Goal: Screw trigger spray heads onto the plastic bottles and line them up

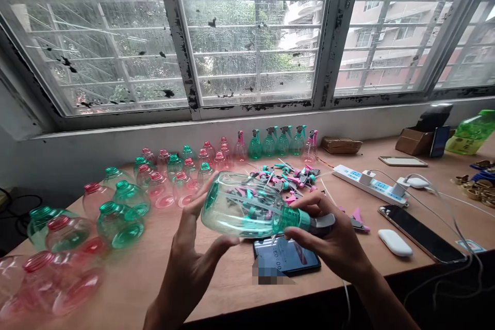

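A clear green spray bottle (242,206) lies sideways in the air between my hands, its base to the left. My left hand (193,247) cups the base, thumb below and fingers behind it. My right hand (332,242) grips the neck end, where a teal collar and grey spray head (320,223) sit on the bottle. A thin tube shows inside the bottle. Behind it lies a pile of loose pink, teal and grey spray heads (288,178). Under the bottle, a phone with a lit screen (297,258) rests on the table.
Several open pink and green bottles (124,227) stand at left. A row of bottles with spray heads (270,142) lines the windowsill wall. At right are a power strip (369,185), a dark phone (421,232), a white earbud case (394,242), loose cables and a cardboard box (413,142).
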Demonstrator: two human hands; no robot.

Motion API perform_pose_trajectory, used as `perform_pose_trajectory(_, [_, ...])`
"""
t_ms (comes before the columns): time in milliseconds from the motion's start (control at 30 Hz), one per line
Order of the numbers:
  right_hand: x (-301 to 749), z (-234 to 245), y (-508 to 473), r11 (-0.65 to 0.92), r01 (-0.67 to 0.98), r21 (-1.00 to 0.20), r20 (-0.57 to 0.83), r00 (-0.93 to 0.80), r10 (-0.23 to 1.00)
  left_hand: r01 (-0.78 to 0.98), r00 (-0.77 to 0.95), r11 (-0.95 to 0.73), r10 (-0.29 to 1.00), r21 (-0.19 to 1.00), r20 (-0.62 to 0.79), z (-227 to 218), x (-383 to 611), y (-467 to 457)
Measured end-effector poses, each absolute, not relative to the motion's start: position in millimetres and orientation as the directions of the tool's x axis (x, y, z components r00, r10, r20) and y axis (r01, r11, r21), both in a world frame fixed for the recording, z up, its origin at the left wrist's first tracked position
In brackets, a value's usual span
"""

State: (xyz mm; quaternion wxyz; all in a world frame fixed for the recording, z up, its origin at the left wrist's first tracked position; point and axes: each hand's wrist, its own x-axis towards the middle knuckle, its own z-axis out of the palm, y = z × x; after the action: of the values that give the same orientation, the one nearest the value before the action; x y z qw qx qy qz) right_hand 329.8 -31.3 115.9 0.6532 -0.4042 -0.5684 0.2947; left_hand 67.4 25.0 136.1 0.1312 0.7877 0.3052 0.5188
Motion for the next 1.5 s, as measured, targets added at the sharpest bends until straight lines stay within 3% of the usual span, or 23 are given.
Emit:
perform_pose_trajectory(233, [329.3,122.1,-29.3,0.36,-0.219,-0.907,0.363,0.028,0.931,0.289,0.284,-0.904,0.396,0.315,0.873,138.8,69.7,30.9])
perform_pose_trajectory(433, [327.0,120.5,-30.6,0.454,-0.087,-0.887,0.441,0.132,0.888,0.25,0.245,-0.848,0.523,0.468,0.816,136.9,70.0,24.6])
perform_pose_trajectory(500, [327.8,118.7,-30.1,0.424,-0.12,-0.898,0.413,0.106,0.905,0.217,0.213,-0.842,0.535,0.494,0.818,137.3,70.5,25.1])
perform_pose_trajectory(667, [331.8,118.2,-27.8,0.29,-0.273,-0.917,0.306,-0.018,0.952,0.187,0.218,-0.904,0.419,0.384,0.881,139.4,70.2,28.1])
perform_pose_trajectory(867, [327.8,120.2,-31.2,0.451,-0.079,-0.889,0.438,0.142,0.888,0.195,0.251,-0.867,0.496,0.458,0.831,136.7,65.4,25.2])
perform_pose_trajectory(967, [329.0,120.6,-31.6,0.432,-0.111,-0.895,0.42,0.111,0.9,0.19,0.248,-0.858,0.511,0.476,0.823,136.2,66.1,27.2])
perform_pose_trajectory(1133, [333.5,121.4,-29.0,0.306,-0.287,-0.907,0.314,0.02,0.949,0.235,0.277,-0.905,0.413,0.355,0.868,137.3,69.4,31.6])
perform_pose_trajectory(1233, [332.3,122.1,-30.3,0.369,-0.191,-0.909,0.365,0.061,0.929,0.267,0.302,-0.895,0.431,0.358,0.85,137.4,69.0,29.2])
perform_pose_trajectory(1367, [328.6,123.4,-34.2,0.484,0.022,-0.875,0.481,0.158,0.862,0.219,0.257,-0.845,0.533,0.489,0.806,136.7,66.9,25.8])
perform_pose_trajectory(1500, [329.6,121.9,-33.8,0.434,-0.069,-0.898,0.424,0.118,0.898,0.178,0.259,-0.859,0.512,0.48,0.819,138.2,66.4,28.2])
